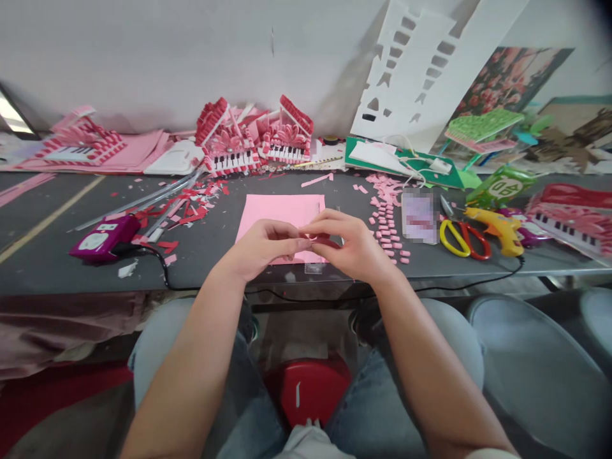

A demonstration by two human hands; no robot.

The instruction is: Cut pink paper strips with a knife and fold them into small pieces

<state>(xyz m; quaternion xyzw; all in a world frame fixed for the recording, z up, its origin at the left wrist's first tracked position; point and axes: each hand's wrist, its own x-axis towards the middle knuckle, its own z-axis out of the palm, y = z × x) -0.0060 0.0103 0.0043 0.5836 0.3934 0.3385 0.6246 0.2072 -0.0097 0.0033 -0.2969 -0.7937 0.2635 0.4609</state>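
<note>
My left hand (268,247) and my right hand (342,242) meet over a pink sheet (258,213) near the table's front edge. The fingers of both are pinched together at a small piece, reddish where it shows between them; its shape is mostly hidden. A clear ruler-like strip lies partly under my right hand. To the right of the sheet, small pink rolled pieces (386,226) lie in rows, with pink paper scraps (385,187) behind them.
Scissors (455,239), a yellow glue gun (500,229) and a blurred card (419,217) lie right. A purple box (105,239) with a black cable (287,298) sits left, near red scraps (191,204). Pink paper pianos (234,159) stand at the back.
</note>
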